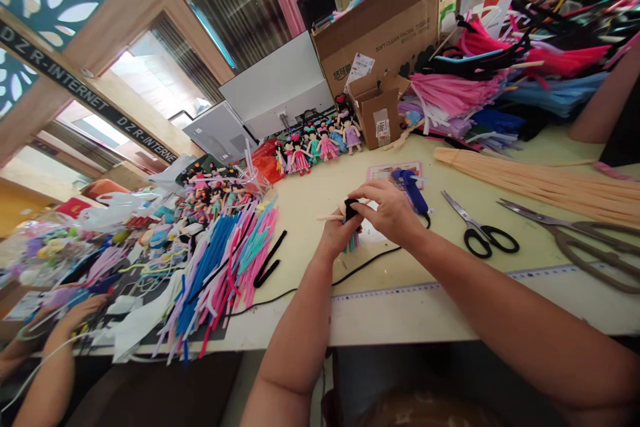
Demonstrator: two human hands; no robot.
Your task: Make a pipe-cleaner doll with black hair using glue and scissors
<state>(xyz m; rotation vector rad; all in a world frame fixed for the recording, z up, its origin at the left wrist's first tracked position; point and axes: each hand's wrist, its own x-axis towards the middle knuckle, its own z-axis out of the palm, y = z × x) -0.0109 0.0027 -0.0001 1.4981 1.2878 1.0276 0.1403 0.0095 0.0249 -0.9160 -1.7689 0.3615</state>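
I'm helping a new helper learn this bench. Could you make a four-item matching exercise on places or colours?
1. Glue gun
2. Beige bundle
3. Ruler
4. Black piece

A. near the front edge of the table
B. held in the left hand and right hand
C. blue
D. beyond the black-handled scissors

Pairs: 1-C, 2-D, 3-A, 4-B

Two bare forearms converge, the left forearm [301,300] running steeply up the view, the right forearm [480,293] slanting in from the lower right. The left hand [338,229] sits lower, thumb raised in a grip; the right hand [389,208] arches over it, fingers bent, thumb and fingertips pinching.
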